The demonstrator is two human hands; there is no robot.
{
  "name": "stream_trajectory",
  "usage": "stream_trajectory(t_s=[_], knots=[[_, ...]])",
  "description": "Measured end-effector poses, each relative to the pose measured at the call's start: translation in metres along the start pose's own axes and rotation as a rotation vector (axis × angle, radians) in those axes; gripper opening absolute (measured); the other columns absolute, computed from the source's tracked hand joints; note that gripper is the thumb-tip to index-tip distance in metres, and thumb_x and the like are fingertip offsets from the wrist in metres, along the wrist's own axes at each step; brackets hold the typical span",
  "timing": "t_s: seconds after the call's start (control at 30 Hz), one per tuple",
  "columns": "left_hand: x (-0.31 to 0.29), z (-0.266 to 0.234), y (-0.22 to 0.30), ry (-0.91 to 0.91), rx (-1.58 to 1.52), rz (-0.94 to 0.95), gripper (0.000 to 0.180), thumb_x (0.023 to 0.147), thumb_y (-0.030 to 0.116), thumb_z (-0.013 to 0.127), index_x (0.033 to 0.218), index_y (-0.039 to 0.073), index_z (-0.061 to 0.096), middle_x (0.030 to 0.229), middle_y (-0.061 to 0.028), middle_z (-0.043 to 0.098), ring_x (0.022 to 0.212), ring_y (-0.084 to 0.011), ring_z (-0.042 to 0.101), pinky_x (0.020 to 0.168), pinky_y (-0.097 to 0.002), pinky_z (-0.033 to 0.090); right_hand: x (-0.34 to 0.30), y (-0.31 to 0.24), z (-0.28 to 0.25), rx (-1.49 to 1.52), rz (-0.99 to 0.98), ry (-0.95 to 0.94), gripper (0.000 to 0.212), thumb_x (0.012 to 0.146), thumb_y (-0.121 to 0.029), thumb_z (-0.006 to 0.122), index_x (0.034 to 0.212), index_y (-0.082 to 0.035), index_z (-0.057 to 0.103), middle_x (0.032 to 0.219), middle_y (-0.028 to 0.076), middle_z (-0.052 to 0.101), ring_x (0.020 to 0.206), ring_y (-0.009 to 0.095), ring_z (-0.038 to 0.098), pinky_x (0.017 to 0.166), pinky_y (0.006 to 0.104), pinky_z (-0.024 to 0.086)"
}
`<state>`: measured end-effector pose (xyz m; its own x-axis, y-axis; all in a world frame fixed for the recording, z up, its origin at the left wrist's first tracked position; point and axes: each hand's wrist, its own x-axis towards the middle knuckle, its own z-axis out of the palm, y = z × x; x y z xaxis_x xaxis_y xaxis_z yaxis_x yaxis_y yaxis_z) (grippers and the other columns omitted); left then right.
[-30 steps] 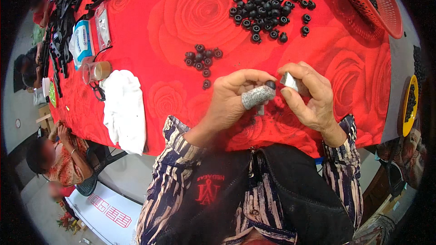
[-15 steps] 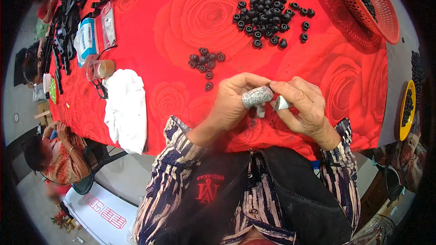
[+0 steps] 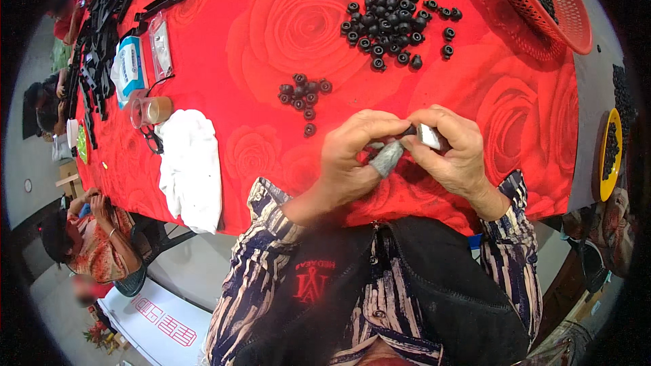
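Observation:
My left hand (image 3: 349, 156) is closed, its fingertips pinching a small black part (image 3: 409, 131) that is mostly hidden. A grey speckled sleeve (image 3: 388, 158) covers one of its digits. My right hand (image 3: 458, 152) meets it at the fingertips, closed on a small flat piece with a white-silver face (image 3: 430, 137); its exact kind does not show. Beyond the left hand lies a small cluster of round black knob-like parts (image 3: 299, 91). Farther off is a larger heap of the same kind of parts (image 3: 386, 17), with a few scattered at its right.
A red plastic basket (image 3: 573, 20) of black pieces stands far right; a yellow plate (image 3: 612, 183) sits beyond the right edge. At left are a white cloth (image 3: 190, 176), a plastic cup (image 3: 150, 111), a wipes pack (image 3: 130, 71) and long black parts (image 3: 95, 61). Another person (image 3: 102, 237) sits lower left.
The grey-sleeved digit has turned from lying crosswise to pointing down. My right hand has tilted the white-silver piece upward and brought it against the black part. The view has shifted slightly.

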<state>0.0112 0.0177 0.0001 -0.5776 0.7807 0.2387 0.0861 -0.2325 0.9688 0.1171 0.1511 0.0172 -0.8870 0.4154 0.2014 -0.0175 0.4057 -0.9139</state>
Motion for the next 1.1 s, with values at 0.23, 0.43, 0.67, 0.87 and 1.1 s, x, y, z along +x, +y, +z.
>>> stream_trajectory(t_s=[0.23, 0.43, 0.67, 0.87, 1.1], knots=[[0.013, -0.016, 0.009, -0.167, -0.655, -0.816, 0.019, 0.083, 0.009, 0.064, 0.096, -0.004, 0.059, 0.074, -0.0076, 0.063, 0.059, -0.0096, 0.059, 0.052, -0.0211, 0.049, 0.004, 0.006, -0.005, -0.119, -0.405, -0.076, 0.032, 0.058, -0.002, 0.069, 0.089, 0.001, 0.06, 0.061, 0.008, 0.048, 0.051, 0.024, 0.051, 0.045, 0.0341, 0.039], [0.018, -0.031, 0.007, -0.446, -0.59, -0.961, 0.018, 0.08, 0.012, 0.067, 0.091, -0.002, 0.063, 0.073, -0.0061, 0.064, 0.058, -0.0077, 0.058, 0.048, -0.0186, 0.046, 0.004, 0.007, -0.008, 0.063, -0.374, -0.314, 0.033, 0.059, -0.003, 0.07, 0.091, 0.001, 0.06, 0.062, 0.008, 0.05, 0.051, 0.025, 0.052, 0.046, 0.0334, 0.04], [0.007, -0.024, -0.009, -0.379, -0.843, -0.895, 0.019, 0.081, 0.013, 0.067, 0.093, -0.003, 0.064, 0.075, -0.0064, 0.064, 0.057, -0.0091, 0.058, 0.048, -0.0211, 0.048, 0.007, -0.001, -0.01, 0.01, -0.315, -0.195, 0.032, 0.061, 0.004, 0.068, 0.092, 0.0, 0.064, 0.06, 0.006, 0.053, 0.049, 0.017, 0.052, 0.045, 0.0289, 0.039], [0.0, -0.015, -0.016, -0.177, -0.849, -0.786, 0.019, 0.081, 0.016, 0.066, 0.092, 0.001, 0.065, 0.075, -0.0094, 0.065, 0.056, -0.0138, 0.06, 0.048, -0.0244, 0.047, 0.005, 0.003, -0.004, -0.135, -0.466, -0.023, 0.036, 0.062, 0.004, 0.072, 0.097, 0.001, 0.063, 0.06, 0.005, 0.052, 0.048, 0.017, 0.05, 0.044, 0.0292, 0.038], [0.001, -0.014, -0.01, -0.126, -0.855, -0.691, 0.019, 0.082, 0.005, 0.065, 0.099, -0.001, 0.063, 0.082, -0.0099, 0.065, 0.062, -0.0125, 0.062, 0.049, -0.0235, 0.05, 0.004, 0.003, -0.005, -0.255, -0.562, 0.005, 0.04, 0.061, 0.002, 0.075, 0.098, 0.002, 0.061, 0.062, 0.006, 0.053, 0.047, 0.017, 0.048, 0.043, 0.0297, 0.035]])
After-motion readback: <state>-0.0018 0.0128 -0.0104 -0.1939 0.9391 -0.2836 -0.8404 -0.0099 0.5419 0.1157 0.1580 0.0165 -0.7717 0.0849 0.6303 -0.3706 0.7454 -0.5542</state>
